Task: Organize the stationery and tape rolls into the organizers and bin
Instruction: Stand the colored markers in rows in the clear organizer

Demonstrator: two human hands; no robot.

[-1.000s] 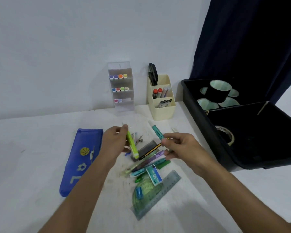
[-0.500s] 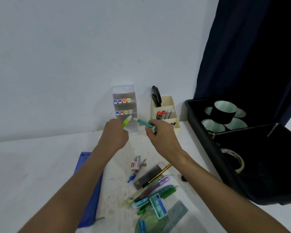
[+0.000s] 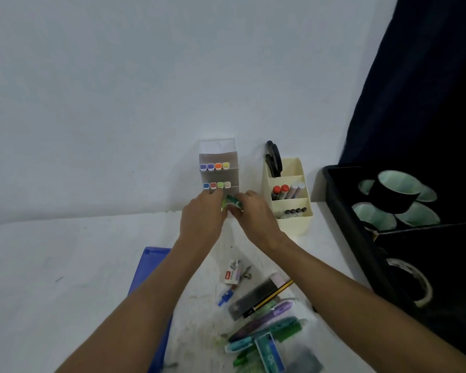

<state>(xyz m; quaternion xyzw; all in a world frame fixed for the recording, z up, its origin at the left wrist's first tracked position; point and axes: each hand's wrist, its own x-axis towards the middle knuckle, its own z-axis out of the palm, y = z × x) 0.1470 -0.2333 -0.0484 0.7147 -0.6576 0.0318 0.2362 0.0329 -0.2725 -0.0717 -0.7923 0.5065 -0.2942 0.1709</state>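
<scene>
Holding markers at the clear marker organizer [image 3: 219, 168], both hands together at its lowest tier.
Left hand [image 3: 202, 220] clamped on a yellow-green marker [image 3: 223, 204]; right hand [image 3: 254, 215] clamped on a teal marker [image 3: 233, 200]. Cream organizer [image 3: 293, 211] just beside; black bin [image 3: 361, 238] with tape rolls [image 3: 393, 193] at right; loose stationery [image 3: 264, 319] on bench [image 3: 51, 265].

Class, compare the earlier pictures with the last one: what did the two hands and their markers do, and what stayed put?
Both hands carried their markers away from the pile to the clear organizer. The left hand holds the yellow-green marker and the right hand the teal marker, now at its lowest tier. Neither is let go yet. The cream organizer, black bin, blue pouch and leftover pile stayed put.
</scene>
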